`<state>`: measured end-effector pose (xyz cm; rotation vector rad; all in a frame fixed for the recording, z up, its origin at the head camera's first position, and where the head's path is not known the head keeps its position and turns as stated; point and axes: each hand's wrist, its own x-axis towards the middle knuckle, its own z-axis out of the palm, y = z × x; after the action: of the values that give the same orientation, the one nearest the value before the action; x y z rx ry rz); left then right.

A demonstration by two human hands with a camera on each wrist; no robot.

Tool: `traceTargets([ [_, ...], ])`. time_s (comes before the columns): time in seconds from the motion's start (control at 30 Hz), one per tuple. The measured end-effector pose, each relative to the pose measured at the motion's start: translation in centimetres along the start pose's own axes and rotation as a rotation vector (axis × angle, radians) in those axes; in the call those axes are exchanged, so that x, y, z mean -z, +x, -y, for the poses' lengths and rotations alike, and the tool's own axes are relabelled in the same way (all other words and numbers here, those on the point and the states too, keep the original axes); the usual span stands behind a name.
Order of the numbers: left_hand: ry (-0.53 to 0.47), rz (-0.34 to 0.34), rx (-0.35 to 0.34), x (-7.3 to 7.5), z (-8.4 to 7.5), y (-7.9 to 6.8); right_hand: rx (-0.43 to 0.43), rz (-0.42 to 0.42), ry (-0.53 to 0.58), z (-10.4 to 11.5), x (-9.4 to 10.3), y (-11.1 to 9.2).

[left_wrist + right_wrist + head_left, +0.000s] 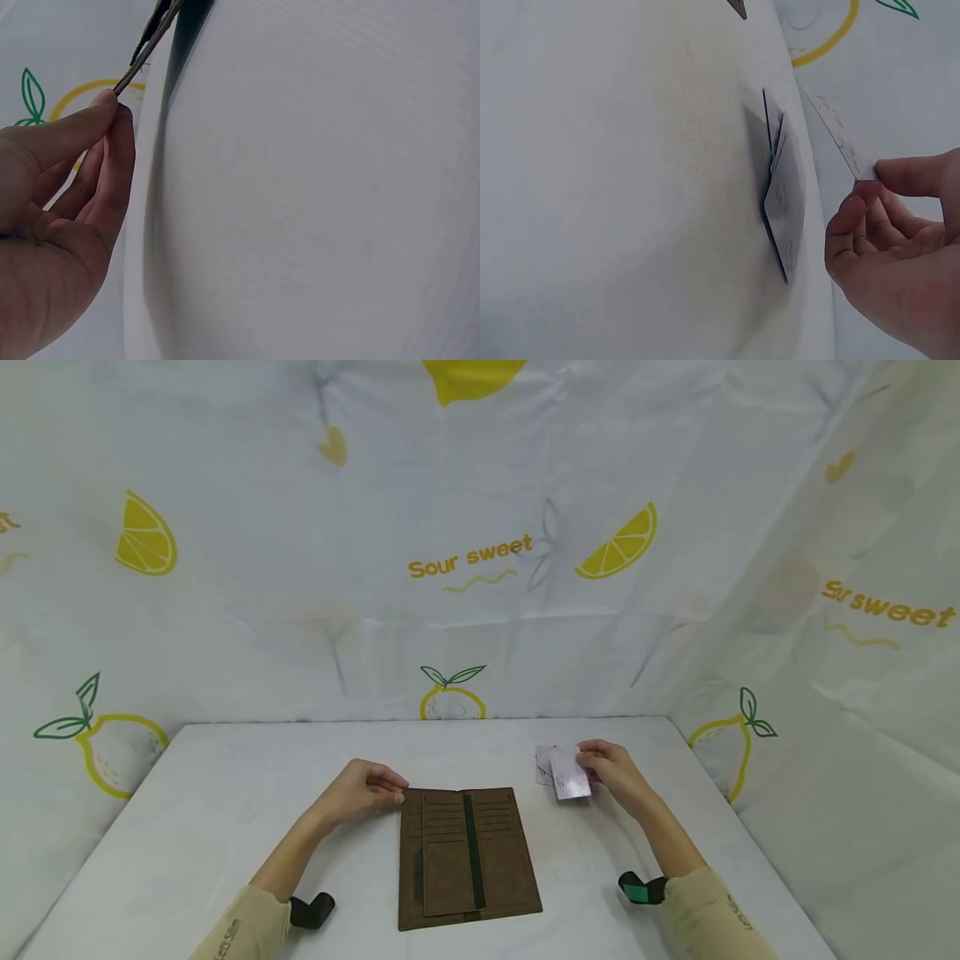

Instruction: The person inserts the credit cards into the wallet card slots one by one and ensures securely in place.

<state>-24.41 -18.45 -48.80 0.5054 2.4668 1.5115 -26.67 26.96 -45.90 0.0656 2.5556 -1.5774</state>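
An unfolded brown wallet (pixel 506 860) with card slots and a dark centre strip lies on the table. My left hand (pixel 367 789) pinches its upper left corner between thumb and fingertips; the left wrist view shows this hand (pixel 67 187) gripping the thin edge. Right of the wallet, my right hand (pixel 611 772) holds a pale card (pixel 568 774) by its edge, above other cards (pixel 543 764). In the right wrist view, thumb and index finger pinch the raised card (pixel 838 135), apart from the small pile of cards (pixel 786 202) on the table.
The white table (pixel 225 793) reaches back to a hanging sheet (pixel 262 610) printed with lemons, which also runs along both sides. Black straps (pixel 313 910) sit at both wrists beside tan sleeves.
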Motion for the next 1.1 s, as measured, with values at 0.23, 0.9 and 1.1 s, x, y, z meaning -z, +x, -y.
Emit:
traceTargets([
  [0.23,0.002,0.001,0.016,0.1,-0.3,0.1,-0.001,0.002,0.007,0.4,-0.8,-0.1],
  [0.9,-0.021,-0.004,0.067,0.0,-1.8,-0.1,0.042,0.004,0.038,1.4,-2.4,-0.7],
  [1.1,-0.013,-0.017,0.062,0.0,-1.7,-0.1,0.064,0.012,0.028,1.7,-2.8,-0.9],
])
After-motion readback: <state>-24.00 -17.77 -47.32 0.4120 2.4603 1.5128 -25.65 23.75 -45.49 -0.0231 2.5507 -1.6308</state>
